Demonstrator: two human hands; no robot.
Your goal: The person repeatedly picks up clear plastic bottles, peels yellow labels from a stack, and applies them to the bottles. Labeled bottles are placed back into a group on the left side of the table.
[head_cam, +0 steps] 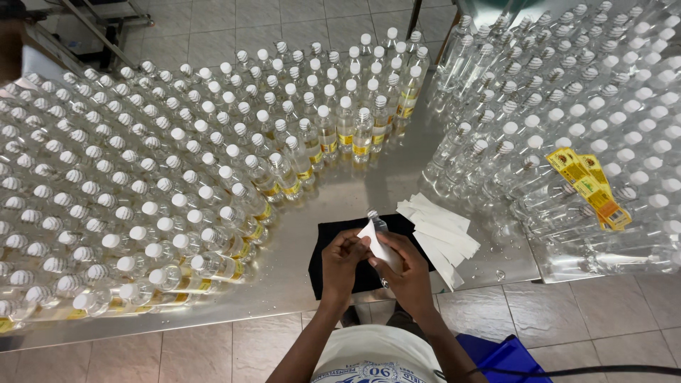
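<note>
Low in the frame's middle, over the black cloth (pixel 333 241), you have a small clear bottle (pixel 378 228) with a white strip (pixel 374 240) against it. Your right hand (pixel 408 273) has its fingers closed around the bottle's body and your left hand (pixel 342 261) pinches the strip's edge. The bottle looks light, smooth and likely slippery, so grip its body and keep off the cap. The strip is thin and floppy and will probably crease, so take it by the corners. More strips (pixel 441 237) lie just right of the cloth on the desk (pixel 340 198), with capped bottles (pixel 142 184) massed left and right
</note>
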